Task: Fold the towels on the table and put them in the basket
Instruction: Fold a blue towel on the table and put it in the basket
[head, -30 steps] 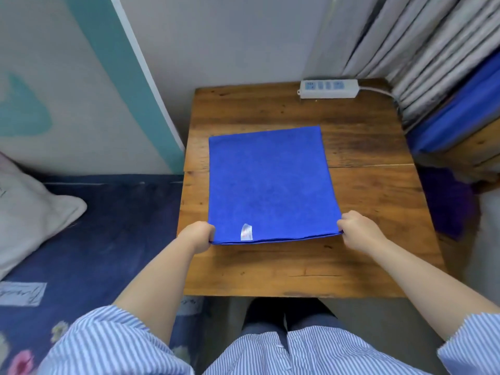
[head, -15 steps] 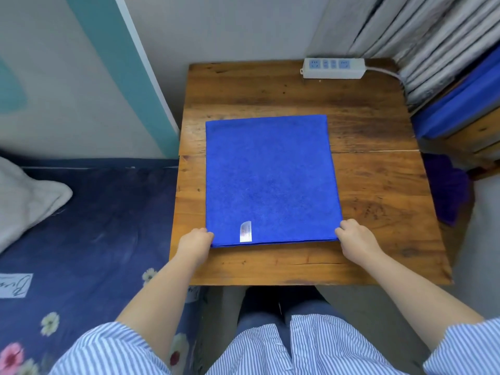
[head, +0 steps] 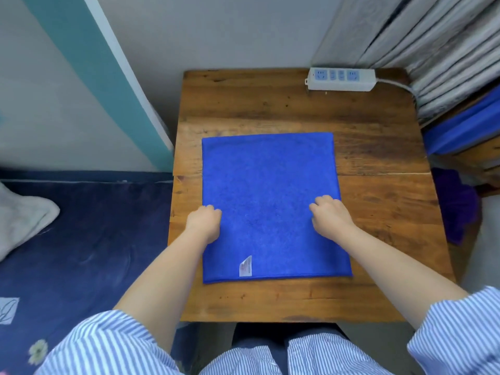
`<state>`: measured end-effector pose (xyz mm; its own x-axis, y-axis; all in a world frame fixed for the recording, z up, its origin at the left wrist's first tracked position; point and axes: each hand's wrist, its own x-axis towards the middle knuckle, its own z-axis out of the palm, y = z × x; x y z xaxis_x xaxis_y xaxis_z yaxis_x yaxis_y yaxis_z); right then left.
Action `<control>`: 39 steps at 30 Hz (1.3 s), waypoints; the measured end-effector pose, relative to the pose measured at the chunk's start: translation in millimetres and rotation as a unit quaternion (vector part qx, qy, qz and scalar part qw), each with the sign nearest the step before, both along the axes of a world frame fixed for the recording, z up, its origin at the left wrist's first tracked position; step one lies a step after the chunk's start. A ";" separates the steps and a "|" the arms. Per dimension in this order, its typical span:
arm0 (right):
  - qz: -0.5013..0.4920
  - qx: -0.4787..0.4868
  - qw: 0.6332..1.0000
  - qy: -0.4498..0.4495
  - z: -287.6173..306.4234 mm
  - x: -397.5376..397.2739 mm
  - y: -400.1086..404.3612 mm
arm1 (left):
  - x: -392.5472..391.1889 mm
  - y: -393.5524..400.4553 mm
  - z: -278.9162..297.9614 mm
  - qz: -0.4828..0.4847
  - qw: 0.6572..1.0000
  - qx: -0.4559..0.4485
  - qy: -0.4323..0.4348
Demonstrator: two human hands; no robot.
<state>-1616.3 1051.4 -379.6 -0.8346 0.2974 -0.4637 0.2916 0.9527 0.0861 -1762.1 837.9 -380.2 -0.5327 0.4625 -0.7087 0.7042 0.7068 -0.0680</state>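
Stretching out beneath both forearms, the square wooden table (head: 378, 201) of worn, knotty brown planks carries everything the hands work on, a seam between two boards running across it just beyond the knuckles. Left of the left arm lies a dark navy bedcover with small printed flowers (head: 81, 239), soft and slightly creased, with a pale grey cushion (head: 19, 217) at its far left edge. Beyond and to the right of the right hand hang grey pleated curtains (head: 433, 41) in stiff vertical folds. Lying flat on the tabletop between and under the hands is the bright blue rectangular terry towel (head: 267, 180), fuzzy in texture, its edges straight and its near edge double-layered; a small white care label (head: 245, 266) sits near its near left corner, closer to the person than either hand. The white plastic power strip with blue sockets (head: 341, 79) rests at the far right corner of the table, well beyond the right hand, its grey cord trailing toward the curtains. The left hand (head: 204, 223) rests on the towel's left edge, fingers curled under; whether they pinch the cloth cannot be told. The right hand (head: 328, 215) rests on the towel near its right edge, its fingers also bent, its grip equally unclear.
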 end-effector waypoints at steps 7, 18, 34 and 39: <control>-0.035 -0.136 0.988 0.057 -27.1 -97.5 12.2 | -42.0 75.8 -15.7 0.121 0.979 0.164 0.025; 0.000 -0.149 0.983 0.105 -79.3 -154.6 48.6 | -94.0 113.1 -77.8 0.028 0.983 0.176 0.042; -0.167 -0.095 0.981 0.026 -51.7 -114.0 155.3 | -147.3 95.9 -66.1 0.086 0.986 0.120 0.081; -0.087 -0.067 0.993 0.043 -33.4 -126.5 147.2 | -158.6 100.7 -46.1 0.014 0.989 0.081 0.121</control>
<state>-1742.8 1198.6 -413.0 -0.8142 0.3812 -0.4379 0.4541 0.8881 -0.0712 -1920.8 938.6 -426.3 -0.6924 0.5421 -0.4762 0.6607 0.7416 -0.1164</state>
